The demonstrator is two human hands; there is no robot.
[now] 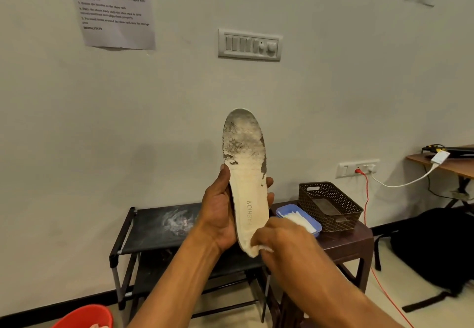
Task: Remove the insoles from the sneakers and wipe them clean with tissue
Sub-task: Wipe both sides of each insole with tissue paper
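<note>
A worn cream insole (247,178) stands upright in front of me, its toe end grey and flaking, the word FASHION printed near the heel. My left hand (223,212) grips it from behind at the middle, thumb on the left edge and fingertips showing on the right edge. My right hand (279,240) pinches a small white tissue (265,248) against the heel end of the insole. No sneakers are in view.
A black shoe rack (154,227) stands against the wall below my hands. To its right a brown stool (343,243) carries a blue tray of tissues (300,218) and a brown perforated basket (331,205). A red bucket (84,317) sits bottom left, a black bag (433,245) at right.
</note>
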